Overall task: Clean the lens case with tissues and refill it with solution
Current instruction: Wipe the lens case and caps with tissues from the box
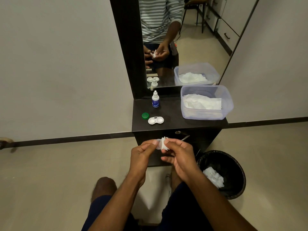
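The left hand (143, 151) pinches a clear cap (158, 144); the right hand (179, 153) pinches a tissue (165, 144) against it (lens case (156, 120) at twelve o'clock).

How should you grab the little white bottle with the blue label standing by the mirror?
Hold the small white plastic bottle with the blue label around its wider labelled body, coming from the front or side. It stands upright on the dark tabletop; its neck and tip look too narrow for a steady grip, and the mirror blocks the back.
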